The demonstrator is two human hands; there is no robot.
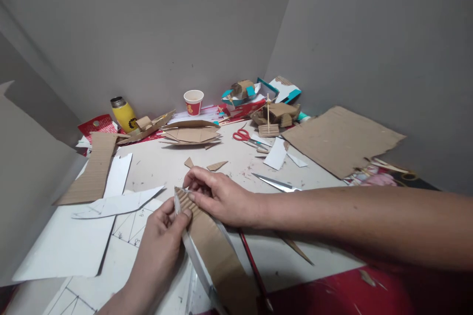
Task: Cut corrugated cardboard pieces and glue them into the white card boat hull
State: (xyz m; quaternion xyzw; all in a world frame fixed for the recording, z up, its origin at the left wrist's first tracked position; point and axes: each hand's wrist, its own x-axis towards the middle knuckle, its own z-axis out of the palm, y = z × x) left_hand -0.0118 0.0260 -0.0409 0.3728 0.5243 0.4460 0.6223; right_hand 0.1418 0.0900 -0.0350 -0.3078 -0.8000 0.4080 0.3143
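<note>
A long brown corrugated cardboard piece (216, 251) with white sides tapers to a point at its far end. My left hand (162, 234) grips the left edge near that tip, thumb on top. My right hand (218, 197) pinches the other edge there, thumb on the ridged surface and fingers curled beyond it. The near end of the piece runs out of view at the bottom. Beside it on the right lies a dark red pencil (254, 268). Two small cardboard scraps (217, 165) rest just beyond my right hand.
Open scissor blades (275, 183) lie by my right forearm, and red-handled scissors (242, 135) farther back. A cardboard sheet (343, 138) is at right. White paper cutouts (118, 204) and drawings (129, 229) cover the left. A paper cup (193, 103) and yellow bottle (123, 114) stand along the wall.
</note>
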